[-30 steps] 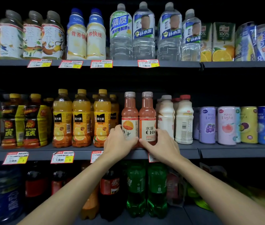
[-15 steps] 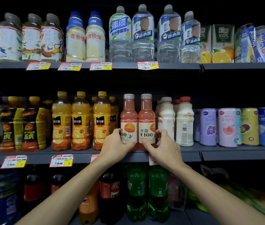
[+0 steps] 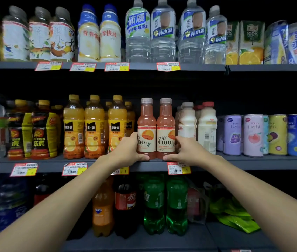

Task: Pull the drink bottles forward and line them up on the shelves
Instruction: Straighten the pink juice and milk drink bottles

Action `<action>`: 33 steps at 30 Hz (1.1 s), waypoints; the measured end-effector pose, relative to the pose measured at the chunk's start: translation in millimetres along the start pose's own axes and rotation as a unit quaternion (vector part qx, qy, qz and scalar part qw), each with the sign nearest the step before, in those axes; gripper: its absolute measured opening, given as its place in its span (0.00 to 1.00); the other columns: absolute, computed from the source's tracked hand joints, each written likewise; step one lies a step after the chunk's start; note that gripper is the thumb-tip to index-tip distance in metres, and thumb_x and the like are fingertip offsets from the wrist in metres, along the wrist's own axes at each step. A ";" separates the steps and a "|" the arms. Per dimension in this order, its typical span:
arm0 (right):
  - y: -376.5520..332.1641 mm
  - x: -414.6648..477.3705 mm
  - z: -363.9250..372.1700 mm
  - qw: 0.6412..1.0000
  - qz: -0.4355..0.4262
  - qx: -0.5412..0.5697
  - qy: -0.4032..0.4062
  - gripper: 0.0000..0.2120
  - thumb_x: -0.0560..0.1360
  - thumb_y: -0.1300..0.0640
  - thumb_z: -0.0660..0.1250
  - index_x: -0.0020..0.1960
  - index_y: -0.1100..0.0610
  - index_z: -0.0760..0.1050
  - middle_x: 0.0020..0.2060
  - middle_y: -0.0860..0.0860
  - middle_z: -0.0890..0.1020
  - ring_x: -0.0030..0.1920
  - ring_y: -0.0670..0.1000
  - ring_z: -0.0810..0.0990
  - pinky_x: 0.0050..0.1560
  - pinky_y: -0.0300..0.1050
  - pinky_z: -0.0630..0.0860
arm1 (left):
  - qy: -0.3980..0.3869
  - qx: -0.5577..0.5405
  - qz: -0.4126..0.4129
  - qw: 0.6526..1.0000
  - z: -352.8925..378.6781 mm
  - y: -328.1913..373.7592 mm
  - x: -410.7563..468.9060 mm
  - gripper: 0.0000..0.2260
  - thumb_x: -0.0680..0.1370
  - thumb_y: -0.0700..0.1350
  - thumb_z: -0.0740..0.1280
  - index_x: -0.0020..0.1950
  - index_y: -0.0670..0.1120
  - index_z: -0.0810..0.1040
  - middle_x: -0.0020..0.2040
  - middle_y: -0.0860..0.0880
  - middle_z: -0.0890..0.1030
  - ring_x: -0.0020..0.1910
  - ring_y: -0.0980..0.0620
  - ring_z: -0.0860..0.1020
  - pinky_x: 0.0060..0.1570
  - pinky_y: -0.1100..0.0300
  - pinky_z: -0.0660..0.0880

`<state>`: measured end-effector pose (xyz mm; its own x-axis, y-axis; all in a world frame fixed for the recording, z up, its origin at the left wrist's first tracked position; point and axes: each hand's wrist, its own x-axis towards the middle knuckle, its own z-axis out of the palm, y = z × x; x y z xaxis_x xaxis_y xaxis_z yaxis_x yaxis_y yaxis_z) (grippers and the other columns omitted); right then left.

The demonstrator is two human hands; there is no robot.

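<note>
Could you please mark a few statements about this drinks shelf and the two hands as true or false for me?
1. The left hand grips the left C100 bottle and the right hand grips the right C100 bottle. True.
2. Both C100 bottles stand on the top shelf. False: they stand on the middle shelf.
3. Yellow-capped orange juice bottles stand directly left of the pink pair. True.
4. The green soda bottles share a shelf with the Rio cans. False: they stand on the lower shelf, below the pink pair.
5. Both pink bottles are upright with their caps on. True.
</note>
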<state>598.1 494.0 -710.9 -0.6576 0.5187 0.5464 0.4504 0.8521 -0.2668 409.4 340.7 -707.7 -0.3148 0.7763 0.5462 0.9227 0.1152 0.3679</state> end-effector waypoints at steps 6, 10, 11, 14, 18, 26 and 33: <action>5.2 2.9 4.4 1.000 -0.017 -0.010 0.001 0.39 0.61 0.27 0.73 0.64 0.48 0.74 0.55 0.45 0.83 0.51 0.47 0.81 0.51 0.47 0.81 | -0.003 -0.021 -0.001 1.000 5.9 -6.7 1.5 0.36 0.70 0.53 0.79 0.71 0.48 0.64 0.65 0.48 0.77 0.62 0.50 0.77 0.52 0.64 0.73; 5.5 1.2 5.1 0.998 -0.028 -0.058 0.028 0.40 0.61 0.23 0.69 0.63 0.48 0.74 0.51 0.44 0.83 0.45 0.45 0.78 0.41 0.42 0.76 | 0.015 -0.035 -0.002 0.999 9.5 -8.6 -0.8 0.35 0.70 0.53 0.79 0.71 0.48 0.64 0.65 0.48 0.78 0.61 0.50 0.77 0.52 0.65 0.73; 5.1 1.0 4.7 0.997 -0.029 -0.060 0.032 0.40 0.61 0.22 0.68 0.63 0.47 0.74 0.49 0.43 0.82 0.43 0.44 0.77 0.38 0.40 0.74 | 0.021 -0.038 -0.002 0.999 10.3 -8.7 -1.1 0.35 0.70 0.53 0.79 0.71 0.47 0.65 0.64 0.48 0.78 0.60 0.50 0.78 0.51 0.65 0.73; 3.9 0.7 6.6 0.998 -0.027 -0.041 0.047 0.39 0.59 0.21 0.67 0.60 0.46 0.75 0.40 0.37 0.77 0.39 0.39 0.74 0.33 0.37 0.67 | 0.036 -0.049 -0.011 0.998 12.9 -8.9 -2.0 0.36 0.69 0.54 0.79 0.71 0.47 0.66 0.61 0.49 0.79 0.58 0.51 0.78 0.51 0.63 0.75; 3.9 -1.0 10.0 0.998 -0.017 -0.025 0.048 0.35 0.59 0.21 0.67 0.57 0.43 0.71 0.38 0.37 0.75 0.38 0.37 0.73 0.32 0.37 0.66 | 0.048 -0.044 -0.026 0.997 17.1 -9.4 -2.9 0.35 0.69 0.56 0.79 0.69 0.46 0.69 0.59 0.49 0.81 0.54 0.53 0.79 0.47 0.66 0.75; 9.0 1.2 6.9 1.000 -0.027 -0.009 -0.002 0.32 0.66 0.29 0.72 0.61 0.47 0.71 0.43 0.40 0.78 0.42 0.39 0.76 0.37 0.37 0.71 | 0.043 -0.012 -0.013 0.999 17.0 -8.6 -1.9 0.25 0.71 0.57 0.77 0.63 0.46 0.79 0.58 0.50 0.83 0.54 0.55 0.80 0.50 0.65 0.75; 12.6 3.1 4.9 0.999 -0.030 0.035 -0.030 0.31 0.69 0.35 0.75 0.64 0.49 0.74 0.51 0.42 0.81 0.47 0.39 0.79 0.45 0.35 0.75 | 0.053 -0.015 -0.014 0.998 16.2 -9.1 -2.0 0.26 0.70 0.57 0.78 0.62 0.44 0.79 0.57 0.48 0.83 0.53 0.53 0.81 0.53 0.60 0.79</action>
<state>598.8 506.7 -716.4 -0.7177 0.4689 0.5148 0.3680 0.8830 -0.2912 405.3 348.1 -724.3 -0.3632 0.7028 0.6117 0.9067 0.1154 0.4057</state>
